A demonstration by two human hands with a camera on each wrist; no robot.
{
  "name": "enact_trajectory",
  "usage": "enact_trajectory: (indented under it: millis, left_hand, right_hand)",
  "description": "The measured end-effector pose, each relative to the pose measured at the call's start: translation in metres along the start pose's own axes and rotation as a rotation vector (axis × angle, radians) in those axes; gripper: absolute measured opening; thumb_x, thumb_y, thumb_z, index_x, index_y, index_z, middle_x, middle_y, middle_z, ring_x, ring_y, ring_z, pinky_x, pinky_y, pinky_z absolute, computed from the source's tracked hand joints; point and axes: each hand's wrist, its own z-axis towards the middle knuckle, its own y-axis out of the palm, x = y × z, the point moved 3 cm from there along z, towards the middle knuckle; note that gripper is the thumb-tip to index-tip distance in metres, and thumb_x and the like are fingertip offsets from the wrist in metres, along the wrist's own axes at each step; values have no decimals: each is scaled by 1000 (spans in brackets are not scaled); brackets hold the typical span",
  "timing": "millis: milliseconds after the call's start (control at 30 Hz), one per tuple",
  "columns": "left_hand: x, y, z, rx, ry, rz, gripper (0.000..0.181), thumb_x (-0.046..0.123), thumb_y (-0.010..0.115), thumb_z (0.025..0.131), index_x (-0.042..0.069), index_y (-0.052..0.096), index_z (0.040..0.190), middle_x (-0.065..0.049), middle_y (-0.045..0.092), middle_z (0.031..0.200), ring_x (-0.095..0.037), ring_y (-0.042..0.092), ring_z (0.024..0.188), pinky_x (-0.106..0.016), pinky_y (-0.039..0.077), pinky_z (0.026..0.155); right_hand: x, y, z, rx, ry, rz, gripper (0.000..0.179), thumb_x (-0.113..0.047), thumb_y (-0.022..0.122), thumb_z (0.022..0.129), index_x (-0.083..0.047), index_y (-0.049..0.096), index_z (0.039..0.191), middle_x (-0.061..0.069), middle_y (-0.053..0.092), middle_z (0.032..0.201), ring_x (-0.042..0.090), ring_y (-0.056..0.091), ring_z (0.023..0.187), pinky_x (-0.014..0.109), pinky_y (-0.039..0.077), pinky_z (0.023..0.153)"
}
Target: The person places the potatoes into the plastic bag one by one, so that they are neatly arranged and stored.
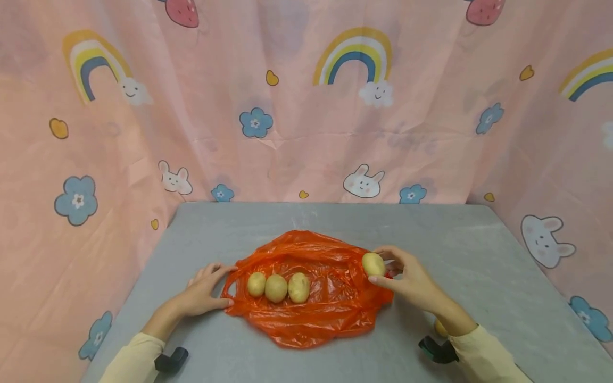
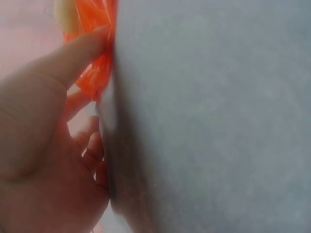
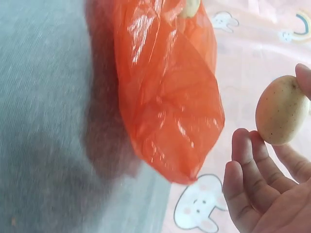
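An orange plastic bag (image 1: 330,319) lies spread on the table with its mouth facing up. Three potatoes (image 1: 276,289) sit in a row inside its left half. My right hand (image 1: 413,279) pinches another potato (image 1: 373,265) between thumb and fingers, over the bag's right end. In the right wrist view this potato (image 3: 282,110) is oval, pale and speckled, beside the bag's orange side (image 3: 170,107). My left hand (image 1: 203,292) rests at the bag's left handle, thumb and index finger spread apart and touching its edge. The left wrist view shows the thumb (image 2: 73,56) against the orange plastic (image 2: 97,73).
A further potato (image 1: 440,327) lies on the grey table (image 1: 230,218) near the right forearm, partly hidden by it. Dark wrist-worn devices (image 1: 171,360) sit at both sleeves. A pink patterned curtain (image 1: 297,159) encloses the back and sides.
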Motion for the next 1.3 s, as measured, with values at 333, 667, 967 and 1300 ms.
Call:
enact_trajectory:
  millis: [333,667,967,1300]
  left_hand:
    - [-1,2,-2,-18,-2,-3,78,43,81,82,22,48,149,-20,38,152,-45,37,135,-70,29,101]
    - [-3,6,-4,6,15,-33,79,47,80,81,21,48,149,-24,39,150,-48,36,132,-68,29,97]
    - [2,1,-3,6,13,-29,78,41,82,81,20,49,148,-21,40,150,-45,37,134,-67,30,98]
    - [2,-1,-1,6,9,-12,77,40,82,81,22,49,148,-19,40,150,-43,38,133,-66,31,98]
  right_hand:
    - [-10,21,2,-27,-25,64,50,-20,85,82,-6,61,123,11,67,113,16,62,85,26,54,75]
    - [-15,44,6,-90,-3,66,49,-21,85,82,-6,61,122,11,65,116,18,61,86,27,52,74]
    - [-18,65,8,-140,67,62,50,-25,85,82,-10,60,122,11,64,118,19,61,89,26,52,68]
    - [-22,85,11,-147,114,65,51,-24,86,81,-11,59,122,8,64,108,18,57,76,24,48,60]
